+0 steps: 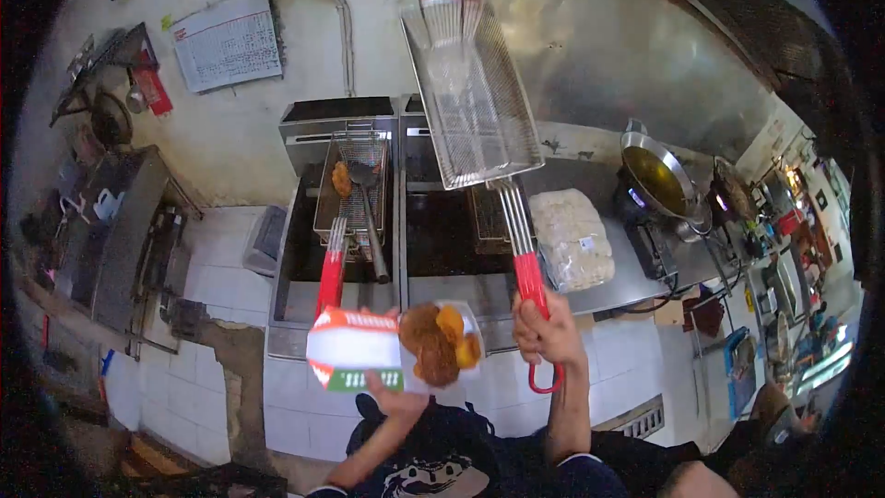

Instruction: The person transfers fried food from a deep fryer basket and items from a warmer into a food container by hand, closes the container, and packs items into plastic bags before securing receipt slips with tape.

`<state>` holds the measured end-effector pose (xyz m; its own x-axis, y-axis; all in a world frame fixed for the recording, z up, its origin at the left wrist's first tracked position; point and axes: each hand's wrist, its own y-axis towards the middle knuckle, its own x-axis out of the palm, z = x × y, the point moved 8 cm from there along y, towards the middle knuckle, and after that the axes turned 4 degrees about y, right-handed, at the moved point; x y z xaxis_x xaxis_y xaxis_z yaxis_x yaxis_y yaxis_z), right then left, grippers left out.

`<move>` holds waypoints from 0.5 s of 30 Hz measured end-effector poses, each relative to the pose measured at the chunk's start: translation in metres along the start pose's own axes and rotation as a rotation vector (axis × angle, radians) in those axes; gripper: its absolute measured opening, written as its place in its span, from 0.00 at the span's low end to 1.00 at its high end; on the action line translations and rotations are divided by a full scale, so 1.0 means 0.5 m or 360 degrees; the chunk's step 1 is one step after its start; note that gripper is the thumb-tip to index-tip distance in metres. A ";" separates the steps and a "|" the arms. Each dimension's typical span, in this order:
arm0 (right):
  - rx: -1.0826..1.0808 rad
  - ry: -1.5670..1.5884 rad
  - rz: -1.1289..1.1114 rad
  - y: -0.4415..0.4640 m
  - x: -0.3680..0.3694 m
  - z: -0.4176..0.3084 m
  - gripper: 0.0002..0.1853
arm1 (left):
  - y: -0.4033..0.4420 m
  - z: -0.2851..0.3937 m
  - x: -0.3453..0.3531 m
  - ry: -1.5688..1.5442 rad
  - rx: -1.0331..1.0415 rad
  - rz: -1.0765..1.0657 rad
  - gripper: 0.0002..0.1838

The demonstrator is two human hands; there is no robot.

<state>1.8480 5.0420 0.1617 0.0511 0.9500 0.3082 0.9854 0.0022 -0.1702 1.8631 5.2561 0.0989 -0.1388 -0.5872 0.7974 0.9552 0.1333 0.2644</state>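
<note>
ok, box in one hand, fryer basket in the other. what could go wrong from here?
The open takeaway box has only the left hand on it; a tilt might spill the fried pieces.
The raised fryer basket extends well beyond the right hand, held only by its red handle, so it could twist or dip.

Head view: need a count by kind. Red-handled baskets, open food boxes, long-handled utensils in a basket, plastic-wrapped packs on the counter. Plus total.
Red-handled baskets: 2 (one raised, one in a fryer, lower)
Open food box: 1
Long-handled utensil: 1
Plastic-wrapped pack: 1
Total: 5
</note>
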 end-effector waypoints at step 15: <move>0.0307 0.0573 -0.0031 0.228 -0.016 0.285 0.09 | -0.163 0.080 -0.205 0.0125 -0.0373 0.0507 0.44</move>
<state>1.9368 5.0793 0.0065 0.1200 0.7790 0.6154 0.9401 0.1102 -0.3228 1.7888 5.3376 0.0173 0.1859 -0.6062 0.7733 0.9821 0.1382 -0.1278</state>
